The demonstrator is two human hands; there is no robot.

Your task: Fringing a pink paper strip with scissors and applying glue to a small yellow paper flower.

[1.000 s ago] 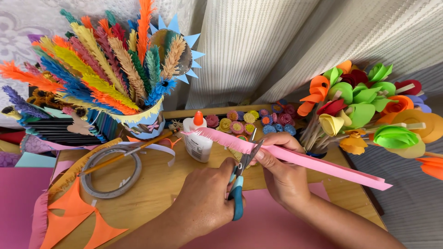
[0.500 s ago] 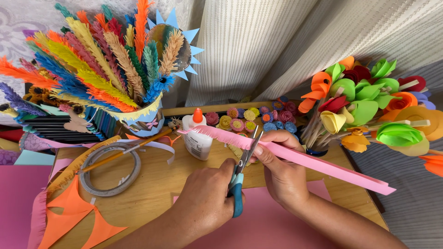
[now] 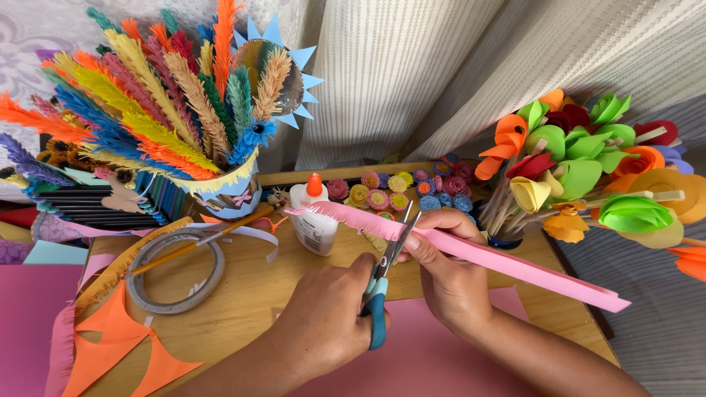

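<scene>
My left hand [image 3: 323, 323] grips blue-handled scissors [image 3: 377, 298] whose blades are parted around the top edge of a long pink paper strip [image 3: 515, 268]. My right hand [image 3: 452, 283] pinches that strip just right of the blades and holds it level above the wooden table [image 3: 250, 294]. The strip's left end [image 3: 346, 215] is cut into a fine fringe; the rest, running to the lower right, is plain.
A white glue bottle with an orange cap [image 3: 315, 217] stands behind the strip. A tape ring [image 3: 175, 272], orange paper cutouts [image 3: 118, 345], a cup of coloured paper feathers [image 3: 220, 187], small rolled paper flowers [image 3: 412, 191], a bunch of paper flowers [image 3: 581, 169] and a pink sheet [image 3: 426, 353] surround the hands.
The scissors have shifted slightly right along the strip and their blades have opened around its edge. My right hand keeps its hold on the strip.
</scene>
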